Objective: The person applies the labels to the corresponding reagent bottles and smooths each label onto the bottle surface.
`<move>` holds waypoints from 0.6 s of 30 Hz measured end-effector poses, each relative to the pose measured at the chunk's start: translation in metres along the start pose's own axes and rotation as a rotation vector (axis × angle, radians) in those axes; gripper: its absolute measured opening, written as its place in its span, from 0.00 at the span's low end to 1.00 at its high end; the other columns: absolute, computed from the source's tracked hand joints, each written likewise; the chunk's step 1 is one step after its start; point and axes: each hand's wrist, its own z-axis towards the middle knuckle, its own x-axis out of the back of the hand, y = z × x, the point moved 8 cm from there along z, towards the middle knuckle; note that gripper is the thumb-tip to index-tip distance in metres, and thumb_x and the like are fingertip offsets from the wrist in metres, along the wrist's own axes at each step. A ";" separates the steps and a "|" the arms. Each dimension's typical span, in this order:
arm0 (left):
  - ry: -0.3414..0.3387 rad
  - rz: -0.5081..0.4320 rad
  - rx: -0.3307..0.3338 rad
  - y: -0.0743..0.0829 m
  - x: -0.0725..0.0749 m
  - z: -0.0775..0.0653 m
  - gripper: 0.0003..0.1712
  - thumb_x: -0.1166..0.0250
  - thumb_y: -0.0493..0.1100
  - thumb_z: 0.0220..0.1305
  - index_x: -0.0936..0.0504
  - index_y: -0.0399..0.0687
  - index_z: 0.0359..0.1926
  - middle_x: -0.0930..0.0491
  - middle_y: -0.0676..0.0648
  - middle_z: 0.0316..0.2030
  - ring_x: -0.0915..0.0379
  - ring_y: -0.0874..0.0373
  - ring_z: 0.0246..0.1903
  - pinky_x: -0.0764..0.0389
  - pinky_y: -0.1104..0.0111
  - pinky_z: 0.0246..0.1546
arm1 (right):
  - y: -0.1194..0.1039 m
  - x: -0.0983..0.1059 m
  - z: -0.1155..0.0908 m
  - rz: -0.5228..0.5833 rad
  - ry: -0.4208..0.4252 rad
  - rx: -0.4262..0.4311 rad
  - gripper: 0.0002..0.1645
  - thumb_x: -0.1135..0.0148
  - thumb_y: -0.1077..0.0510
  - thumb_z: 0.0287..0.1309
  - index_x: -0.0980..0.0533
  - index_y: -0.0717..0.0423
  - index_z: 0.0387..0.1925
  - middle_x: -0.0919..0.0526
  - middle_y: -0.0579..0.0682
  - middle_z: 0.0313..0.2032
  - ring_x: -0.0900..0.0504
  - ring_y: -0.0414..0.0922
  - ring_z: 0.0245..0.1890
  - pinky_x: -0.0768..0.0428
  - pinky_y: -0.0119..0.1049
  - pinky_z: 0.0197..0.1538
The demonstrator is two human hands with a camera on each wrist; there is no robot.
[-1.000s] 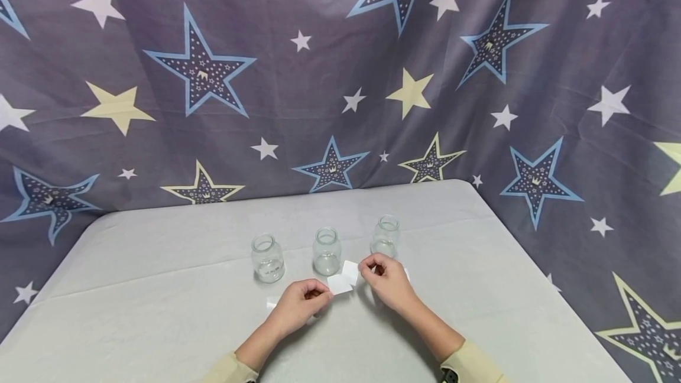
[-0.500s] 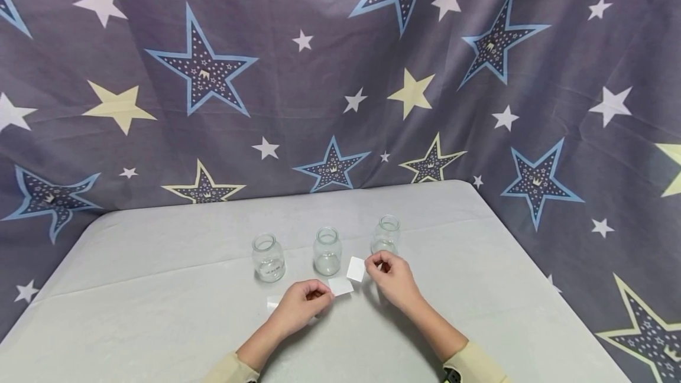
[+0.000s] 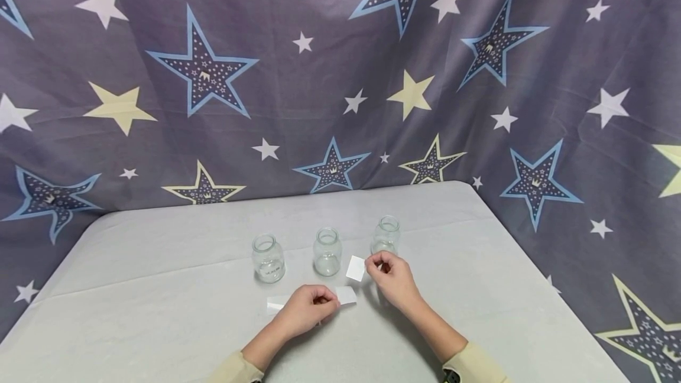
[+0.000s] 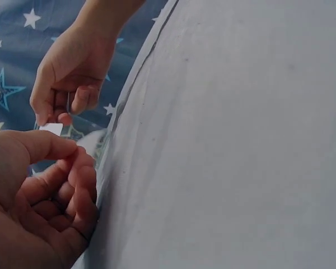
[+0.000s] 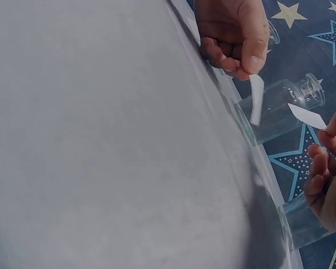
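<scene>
In the head view my left hand (image 3: 311,310) pinches a small white slip of paper (image 3: 346,295) by its edge, low over the table. Up and to the right, my right hand (image 3: 393,279) holds a white square label (image 3: 355,269) between thumb and fingertips. The slip and the label are apart. Seen from the right wrist, the slip (image 5: 257,101) curls a little and the label (image 5: 308,116) points towards it. A glass jar (image 3: 327,256) stands upright just beyond both papers. The right-hand jar (image 3: 385,238) is partly hidden by my right hand.
Another glass jar (image 3: 268,263), with small dark print on its side, stands at the left. A pale, shiny strip (image 3: 276,304) lies beside my left hand. White cloth covers the table (image 3: 159,312); a star-patterned curtain (image 3: 298,93) hangs behind it.
The white label has separated from the slip, moving right and slightly up with my right hand. My left hand has since shifted slightly right and towards me with the slip.
</scene>
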 end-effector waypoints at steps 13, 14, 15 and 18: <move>0.057 0.268 0.008 0.008 0.005 -0.002 0.07 0.36 0.40 0.48 0.22 0.46 0.17 0.30 0.58 0.14 0.37 0.66 0.17 0.35 0.75 0.19 | 0.004 -0.003 0.000 0.032 -0.009 -0.013 0.03 0.38 0.62 0.53 0.21 0.57 0.26 0.23 0.47 0.23 0.32 0.34 0.19 0.32 0.25 0.27; 0.060 0.278 0.012 0.008 0.005 -0.002 0.07 0.36 0.40 0.47 0.23 0.46 0.17 0.31 0.58 0.14 0.38 0.66 0.17 0.36 0.75 0.19 | 0.004 -0.003 0.000 0.032 -0.008 -0.010 0.03 0.38 0.62 0.53 0.21 0.57 0.26 0.23 0.47 0.23 0.32 0.34 0.19 0.32 0.25 0.27; 0.061 0.284 0.017 0.008 0.006 -0.002 0.07 0.36 0.40 0.47 0.23 0.46 0.17 0.31 0.58 0.14 0.38 0.66 0.17 0.36 0.75 0.19 | 0.004 -0.003 0.000 0.029 -0.009 -0.012 0.03 0.38 0.62 0.53 0.21 0.56 0.26 0.23 0.47 0.23 0.32 0.34 0.19 0.32 0.25 0.27; 0.060 0.288 0.032 0.008 0.006 -0.002 0.07 0.35 0.40 0.47 0.23 0.46 0.17 0.31 0.58 0.14 0.38 0.65 0.17 0.36 0.75 0.18 | 0.003 -0.003 0.000 0.023 -0.011 -0.011 0.03 0.38 0.62 0.52 0.20 0.56 0.25 0.23 0.47 0.23 0.32 0.34 0.19 0.32 0.25 0.27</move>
